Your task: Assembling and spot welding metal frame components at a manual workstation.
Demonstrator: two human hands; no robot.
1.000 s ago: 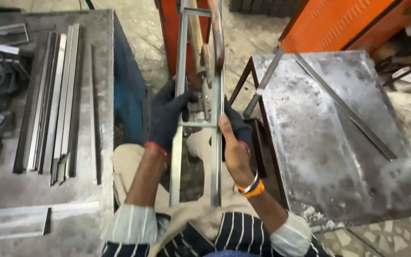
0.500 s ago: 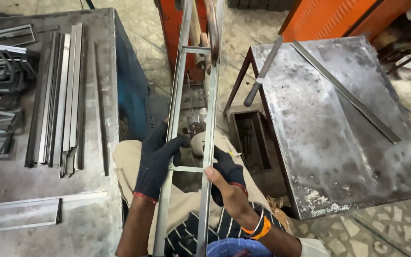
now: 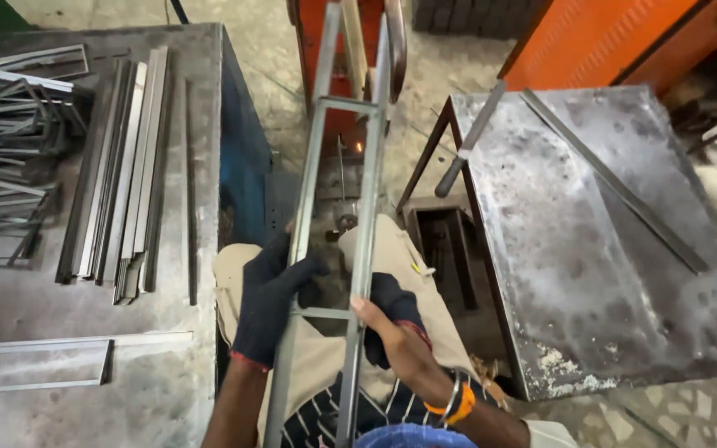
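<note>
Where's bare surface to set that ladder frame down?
Right steel table: bare between the flat bar and its near edge. Left table: crowded by stacked strips and frames. Both hands, left hand and right hand, grip the ladder frame.

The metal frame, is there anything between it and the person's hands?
Nothing visible is in the way. The left hand in a dark glove grips the left rail of the metal frame, and the right hand holds the right rail near a crossbar. Only the gloves lie between.
</note>
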